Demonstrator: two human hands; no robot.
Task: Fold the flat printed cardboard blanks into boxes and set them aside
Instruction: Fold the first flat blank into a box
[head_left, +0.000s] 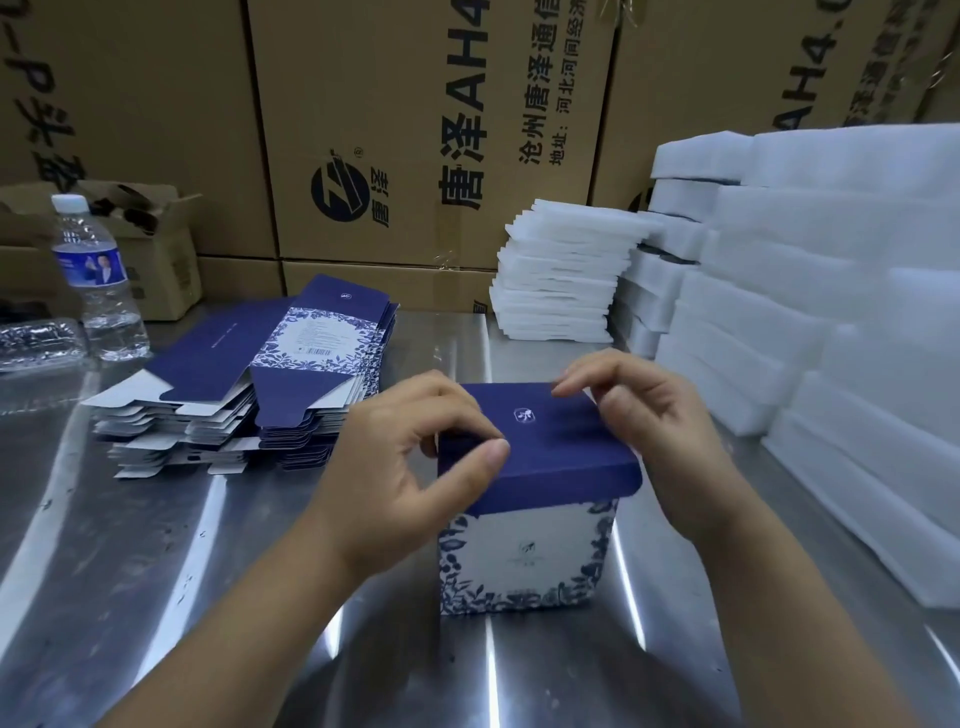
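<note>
A folded box (530, 551) stands upright on the steel table, white with blue leaf print on its front and a dark blue lid flap on top. My left hand (415, 457) pinches the lid's left edge between thumb and fingers. At the far right corner of the lid, my right hand (654, 421) presses with curled fingertips. A stack of flat printed blanks (270, 384) lies to the left, fanned out, blue side up.
White foam pads are piled at the right (831, 291) and behind the box (561, 280). A water bottle (96, 280) and a clear plastic tray (36, 343) sit far left. Large brown cartons (415, 130) wall off the back of the steel table (156, 571).
</note>
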